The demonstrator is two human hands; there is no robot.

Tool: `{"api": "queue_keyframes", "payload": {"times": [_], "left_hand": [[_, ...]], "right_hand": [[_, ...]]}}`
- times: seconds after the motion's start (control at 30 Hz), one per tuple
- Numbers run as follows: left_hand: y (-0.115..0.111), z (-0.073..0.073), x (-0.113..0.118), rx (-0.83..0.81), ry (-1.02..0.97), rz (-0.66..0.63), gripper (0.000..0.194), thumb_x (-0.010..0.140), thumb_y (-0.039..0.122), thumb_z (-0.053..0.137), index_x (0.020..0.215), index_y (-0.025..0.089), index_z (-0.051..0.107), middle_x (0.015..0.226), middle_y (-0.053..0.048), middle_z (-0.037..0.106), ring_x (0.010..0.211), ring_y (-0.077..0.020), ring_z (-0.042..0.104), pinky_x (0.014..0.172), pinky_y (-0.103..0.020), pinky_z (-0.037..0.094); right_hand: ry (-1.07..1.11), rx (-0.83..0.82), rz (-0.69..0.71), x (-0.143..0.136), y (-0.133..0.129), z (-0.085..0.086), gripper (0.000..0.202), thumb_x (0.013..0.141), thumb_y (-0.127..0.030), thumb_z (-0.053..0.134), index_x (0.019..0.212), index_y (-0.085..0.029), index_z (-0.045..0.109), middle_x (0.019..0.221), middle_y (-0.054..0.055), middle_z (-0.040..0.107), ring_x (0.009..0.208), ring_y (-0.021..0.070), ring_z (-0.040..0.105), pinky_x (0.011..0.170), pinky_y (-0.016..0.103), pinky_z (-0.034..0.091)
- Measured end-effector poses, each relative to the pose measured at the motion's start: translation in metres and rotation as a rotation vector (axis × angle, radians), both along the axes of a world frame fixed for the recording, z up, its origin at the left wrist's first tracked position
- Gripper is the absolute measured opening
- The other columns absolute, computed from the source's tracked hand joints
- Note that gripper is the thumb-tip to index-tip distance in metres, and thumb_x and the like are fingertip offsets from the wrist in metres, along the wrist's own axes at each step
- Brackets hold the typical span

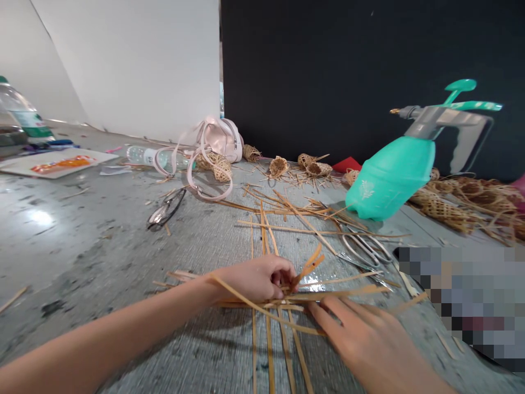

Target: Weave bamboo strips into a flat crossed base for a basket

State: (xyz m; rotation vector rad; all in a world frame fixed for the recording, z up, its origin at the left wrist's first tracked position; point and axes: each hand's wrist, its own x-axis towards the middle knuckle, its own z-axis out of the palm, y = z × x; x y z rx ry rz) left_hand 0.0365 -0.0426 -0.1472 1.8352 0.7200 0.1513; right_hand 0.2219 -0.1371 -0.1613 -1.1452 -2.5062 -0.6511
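Flat tan strips (269, 339) cross one another on the grey table, several running toward me and others sideways. At the crossing, my left hand (266, 276) has its fingers curled and pinched on strips, with folded strip ends rising beside its fingertips. Just to the right, my right hand (361, 334) lies palm down, fingers stretched out over the sideways strips, its fingertips touching them near the crossing. One loose strip (254, 306) arcs over my left wrist toward my right hand.
Scissors (365, 246) and loose strips lie beyond my right hand, before a green spray bottle (394, 175). Glasses (166, 209), a pink bag (221, 139) and a clear bottle (159, 158) are farther left. Small woven baskets (279, 166) line the dark wall. A blurred-out object sits right.
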Motion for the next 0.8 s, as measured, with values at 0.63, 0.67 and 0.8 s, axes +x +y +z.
{"api": "queue_keyframes", "payload": {"times": [0.63,0.67,0.8], "left_hand": [[-0.001,-0.002,0.001,0.019,0.011,0.011,0.024,0.06,-0.003,0.049,0.076,0.014,0.057,0.069,0.002,0.047,0.064,-0.0119,0.043,0.055,-0.022,0.031],[-0.001,-0.003,0.001,0.02,0.009,0.015,0.025,0.06,-0.003,0.049,0.077,0.014,0.056,0.069,0.002,0.048,0.064,-0.0119,0.043,0.055,-0.022,0.031],[-0.003,-0.002,0.0,0.005,-0.008,0.035,0.024,0.063,-0.002,0.048,0.079,0.014,0.055,0.067,0.003,0.046,0.062,-0.0113,0.041,0.055,-0.023,0.03]], "right_hand": [[-0.181,0.273,0.124,-0.003,0.002,0.017,0.029,0.084,-0.004,0.035,0.083,-0.011,0.063,0.067,0.004,0.062,0.059,0.0151,0.055,0.061,0.033,0.036],[-0.183,0.275,0.121,-0.004,0.002,0.019,0.029,0.084,-0.004,0.035,0.084,-0.011,0.063,0.067,0.004,0.062,0.059,0.015,0.055,0.061,0.033,0.036],[-0.182,0.316,0.111,-0.003,0.008,0.025,0.031,0.084,-0.003,0.034,0.088,-0.011,0.064,0.074,0.004,0.066,0.06,0.014,0.056,0.06,0.032,0.037]]}}
